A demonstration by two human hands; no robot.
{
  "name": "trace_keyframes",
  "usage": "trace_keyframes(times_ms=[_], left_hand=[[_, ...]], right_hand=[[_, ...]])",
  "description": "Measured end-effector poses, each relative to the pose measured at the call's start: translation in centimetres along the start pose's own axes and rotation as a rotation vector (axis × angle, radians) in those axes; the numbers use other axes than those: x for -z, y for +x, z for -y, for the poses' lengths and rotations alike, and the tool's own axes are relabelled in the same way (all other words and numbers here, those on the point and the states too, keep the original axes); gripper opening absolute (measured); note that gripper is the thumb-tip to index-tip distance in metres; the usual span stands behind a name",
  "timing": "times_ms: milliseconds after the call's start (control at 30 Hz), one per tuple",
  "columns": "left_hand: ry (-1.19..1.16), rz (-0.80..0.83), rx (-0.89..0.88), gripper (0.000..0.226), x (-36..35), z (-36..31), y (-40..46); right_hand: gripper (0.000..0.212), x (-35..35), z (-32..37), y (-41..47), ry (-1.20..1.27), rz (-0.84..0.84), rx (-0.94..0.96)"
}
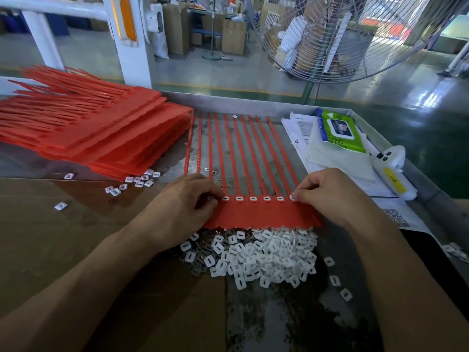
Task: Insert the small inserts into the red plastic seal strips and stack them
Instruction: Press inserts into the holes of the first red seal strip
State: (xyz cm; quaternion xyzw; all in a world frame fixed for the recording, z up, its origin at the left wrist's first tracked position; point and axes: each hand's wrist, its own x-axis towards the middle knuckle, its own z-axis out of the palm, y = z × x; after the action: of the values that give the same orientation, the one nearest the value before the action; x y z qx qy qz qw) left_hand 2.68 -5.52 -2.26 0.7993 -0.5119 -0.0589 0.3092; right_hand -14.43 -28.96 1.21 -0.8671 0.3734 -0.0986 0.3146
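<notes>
Strip point(256, 212) lies flat over the insert pile point(258, 255), handy for refills; left hand point(187, 204) presses it steady with curled fingers while right hand point(327, 191) pinches an insert point(292, 198) into the end socket.

**Plastic, metal and card on the bench**

Under both hands lies a smooth, slightly glossy red plastic seal strip sheet point(261, 214). Just below the hands, the white inserts point(258, 252) look like matt plastic. Beneath the left hand point(187, 207) is dull brown cardboard point(63, 237); beyond the fingers, scuffed grey metal table point(253, 105)
</notes>
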Motion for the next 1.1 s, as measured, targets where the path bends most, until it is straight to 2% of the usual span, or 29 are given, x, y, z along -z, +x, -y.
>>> trace_keyframes(times_ms=[233, 467, 633, 700, 800, 900, 1100], left_hand=[[0.014, 0.011, 0.004, 0.022, 0.1, 0.0, -0.1], [0.017, 0.019, 0.023, 0.021, 0.2, -0.2, 0.0], [0.047, 0.146, 0.076, 0.059, 0.6, -0.3, 0.0], [0.049, 0.175, 0.090, 0.068, 0.8, -0.4, 0.0], [0.035, 0.185, 0.107, 0.073, 0.9, -0.6, 0.0], [0.037, 0.176, 0.103, 0.074, 0.9, -0.7, -0.1], [0.043, 0.158, 0.095, 0.079, 0.6, -0.7, -0.4]], right_hand=[[0.011, -0.4, 0.0, 0.2, 0.021, -0.043, -0.002], [0.013, 0.3, 0.1, -0.1, -0.105, 0.041, 0.101], [0.021, 0.8, 0.6, -0.3, -0.233, 0.112, 0.089], [0.026, 1.0, 0.8, -0.5, -0.302, 0.155, 0.103], [0.033, 0.9, 1.1, -0.8, -0.403, 0.191, 0.142], [0.030, 0.7, 1.2, -0.8, -0.411, 0.173, 0.150], [0.021, 0.3, 0.8, -0.4, -0.288, 0.026, 0.232]])
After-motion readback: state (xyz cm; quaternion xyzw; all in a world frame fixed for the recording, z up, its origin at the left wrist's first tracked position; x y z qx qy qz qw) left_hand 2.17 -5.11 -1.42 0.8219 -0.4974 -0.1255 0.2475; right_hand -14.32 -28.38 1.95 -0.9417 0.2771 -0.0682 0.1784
